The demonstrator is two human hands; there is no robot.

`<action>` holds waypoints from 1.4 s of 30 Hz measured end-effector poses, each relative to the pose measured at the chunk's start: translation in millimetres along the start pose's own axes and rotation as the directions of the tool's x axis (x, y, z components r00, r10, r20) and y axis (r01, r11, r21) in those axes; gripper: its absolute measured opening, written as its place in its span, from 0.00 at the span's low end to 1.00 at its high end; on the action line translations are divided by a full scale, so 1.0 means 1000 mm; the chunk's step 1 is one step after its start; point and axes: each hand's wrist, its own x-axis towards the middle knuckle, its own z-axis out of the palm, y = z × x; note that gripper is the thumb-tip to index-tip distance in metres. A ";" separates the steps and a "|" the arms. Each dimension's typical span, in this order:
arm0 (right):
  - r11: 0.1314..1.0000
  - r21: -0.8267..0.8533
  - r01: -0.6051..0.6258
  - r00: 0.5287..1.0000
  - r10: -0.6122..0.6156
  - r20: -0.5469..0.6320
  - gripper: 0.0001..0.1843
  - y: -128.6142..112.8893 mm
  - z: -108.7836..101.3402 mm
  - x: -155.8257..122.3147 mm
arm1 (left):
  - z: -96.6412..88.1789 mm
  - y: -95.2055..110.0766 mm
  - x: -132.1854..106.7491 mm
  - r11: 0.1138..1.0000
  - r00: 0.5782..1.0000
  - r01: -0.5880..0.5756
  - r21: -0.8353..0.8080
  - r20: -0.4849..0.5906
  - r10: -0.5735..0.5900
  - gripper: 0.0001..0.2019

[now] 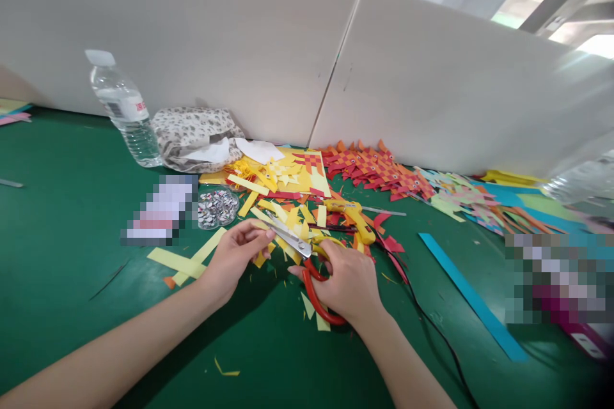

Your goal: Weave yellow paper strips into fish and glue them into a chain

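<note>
The right hand (352,281) is clamped round the scissors (305,249) above the green table (268,358), blades toward ten o'clock, while the left hand (235,255) curls beside them at nine, whether pinching anything I cannot tell, with a yellow glue gun (354,214) at two and clustered googly eyes (218,208) at ten

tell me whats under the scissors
Below the scissors, yellow paper scraps lie on the green table. Whatever is directly behind the blades and right hand is covered, so it can't be seen.
</note>
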 end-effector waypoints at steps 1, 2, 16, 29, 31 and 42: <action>1.000 -0.003 0.004 1.000 -0.004 -0.004 0.23 0.000 0.000 0.000 | 0.000 -0.001 0.000 1.000 1.000 0.003 0.006 -0.009 -0.003 0.08; 1.000 -0.008 0.008 1.000 -0.008 -0.012 0.23 0.000 0.000 0.000 | -0.001 -0.001 0.000 1.000 1.000 0.007 0.006 -0.019 -0.007 0.08; 0.999 0.045 0.012 0.999 -0.014 0.041 0.24 0.000 -0.004 0.000 | -0.003 0.004 0.002 0.999 0.999 -0.022 -0.026 0.034 0.023 0.06; 0.996 0.090 0.001 0.998 -0.007 0.062 0.27 0.001 -0.002 0.000 | -0.002 0.008 0.002 1.000 0.999 -0.017 -0.002 0.032 0.017 0.06; 0.996 0.091 0.001 0.998 -0.006 0.055 0.26 0.001 -0.002 0.000 | -0.003 0.007 0.002 1.000 0.999 -0.011 -0.001 0.051 0.011 0.05; 0.999 0.045 0.028 0.999 -0.029 0.035 0.25 0.003 -0.005 0.000 | -0.005 0.005 0.003 0.999 0.997 0.009 0.040 0.077 -0.012 0.07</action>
